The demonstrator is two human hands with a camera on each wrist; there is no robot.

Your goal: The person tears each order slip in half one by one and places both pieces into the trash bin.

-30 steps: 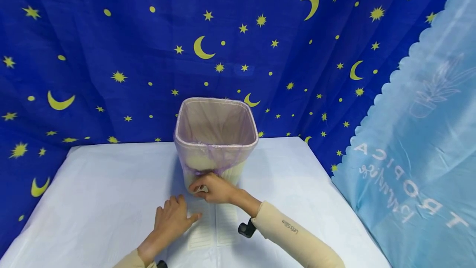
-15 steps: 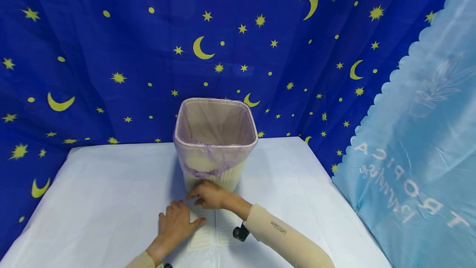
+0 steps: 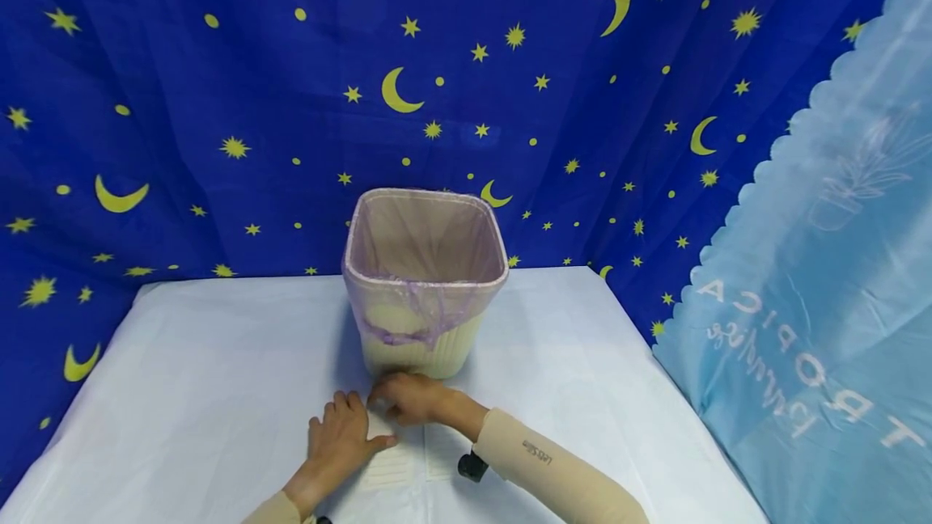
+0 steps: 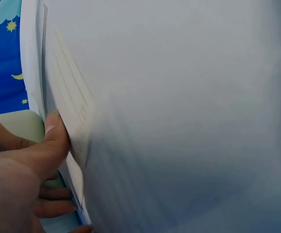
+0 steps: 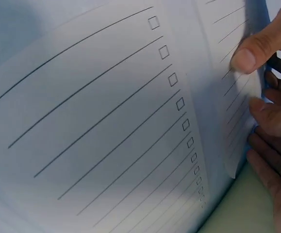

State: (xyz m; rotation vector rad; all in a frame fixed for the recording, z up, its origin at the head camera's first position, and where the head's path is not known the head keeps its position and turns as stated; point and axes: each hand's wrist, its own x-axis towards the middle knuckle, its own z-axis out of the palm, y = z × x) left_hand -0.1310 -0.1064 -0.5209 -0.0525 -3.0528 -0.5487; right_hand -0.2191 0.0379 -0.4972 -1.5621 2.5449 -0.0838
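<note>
Purple liner (image 3: 417,310) lines bin (image 3: 455,350); left grip (image 3: 338,439) released at sheet (image 3: 384,471); right grip (image 3: 409,399), cannot tell.

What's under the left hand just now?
The left hand lies partly over lined paper, its thumb across it; ruled lines show below the thumb in the head view. White tabletop shows around the hand. Whatever the palm and fingers cover is hidden.

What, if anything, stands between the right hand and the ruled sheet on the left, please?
Nothing visible does: the right hand is at the far end of that ruled sheet. The left hand is at the sheet's left side, and the bag-lined wastebasket stands just beyond, not between.
</note>
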